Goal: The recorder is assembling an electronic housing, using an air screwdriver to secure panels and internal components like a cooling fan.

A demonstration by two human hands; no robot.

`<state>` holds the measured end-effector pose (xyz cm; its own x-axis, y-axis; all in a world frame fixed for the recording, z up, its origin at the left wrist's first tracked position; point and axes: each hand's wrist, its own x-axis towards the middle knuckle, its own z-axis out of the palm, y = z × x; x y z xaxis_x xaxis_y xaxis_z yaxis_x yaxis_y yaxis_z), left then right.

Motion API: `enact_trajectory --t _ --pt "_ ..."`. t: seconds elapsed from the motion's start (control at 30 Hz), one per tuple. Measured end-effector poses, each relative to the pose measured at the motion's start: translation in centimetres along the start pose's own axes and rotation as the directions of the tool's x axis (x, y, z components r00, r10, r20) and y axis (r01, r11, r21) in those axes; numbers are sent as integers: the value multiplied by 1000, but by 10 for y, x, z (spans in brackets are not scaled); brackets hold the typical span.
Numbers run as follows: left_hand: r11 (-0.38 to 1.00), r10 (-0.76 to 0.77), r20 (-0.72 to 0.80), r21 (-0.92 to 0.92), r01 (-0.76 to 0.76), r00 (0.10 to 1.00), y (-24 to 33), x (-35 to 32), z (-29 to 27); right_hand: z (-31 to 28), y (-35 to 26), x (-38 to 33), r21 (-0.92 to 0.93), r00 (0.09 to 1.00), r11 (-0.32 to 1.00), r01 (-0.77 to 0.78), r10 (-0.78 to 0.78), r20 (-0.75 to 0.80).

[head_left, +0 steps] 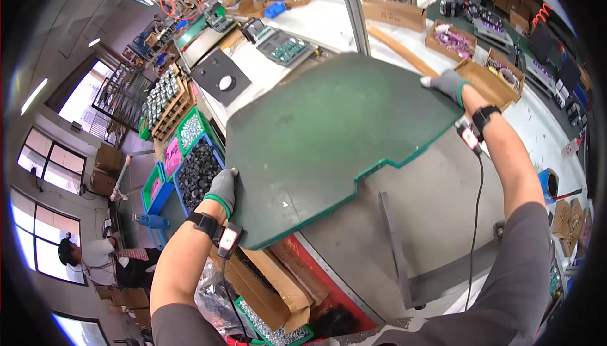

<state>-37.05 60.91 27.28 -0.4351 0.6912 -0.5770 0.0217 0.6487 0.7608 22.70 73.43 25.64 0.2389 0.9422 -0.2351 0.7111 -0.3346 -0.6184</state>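
A large flat green board [329,137], with a stepped notch in its near edge, fills the middle of the head view. My left hand [221,192], in a grey glove with a green cuff, grips its left edge. The glove on my right hand [449,86] matches, and that hand grips the far right edge; some fingers of both hands are hidden. Under the board's near edge lies a grey surface [436,194] with a dark metal bar [393,245] on it.
Beside my left hand stands a blue bin of black parts [199,172]. An open cardboard box [265,289] lies below the board. A metal post [354,11] rises behind it. Small-parts boxes [452,41] sit at right. Another person [104,260] is at far left.
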Motion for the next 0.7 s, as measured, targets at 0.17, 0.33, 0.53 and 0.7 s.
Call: enact_trajectory --t 0.17,0.33,0.53,0.7 --pt "996 11 25 -91 -8 1000 -31 48 2 22 -13 41 -99 999 995 26 -31 -44" --pt "992 -74 -59 -102 68 995 -73 83 4 47 -15 68 -132 998 990 49 -53 -27" --pt "993 -56 -143 -110 41 988 -115 139 13 77 -4 106 -180 989 976 126 -137 -50" --pt "991 -96 -187 78 113 978 -121 166 26 90 2 134 -68 982 990 122 -110 153"
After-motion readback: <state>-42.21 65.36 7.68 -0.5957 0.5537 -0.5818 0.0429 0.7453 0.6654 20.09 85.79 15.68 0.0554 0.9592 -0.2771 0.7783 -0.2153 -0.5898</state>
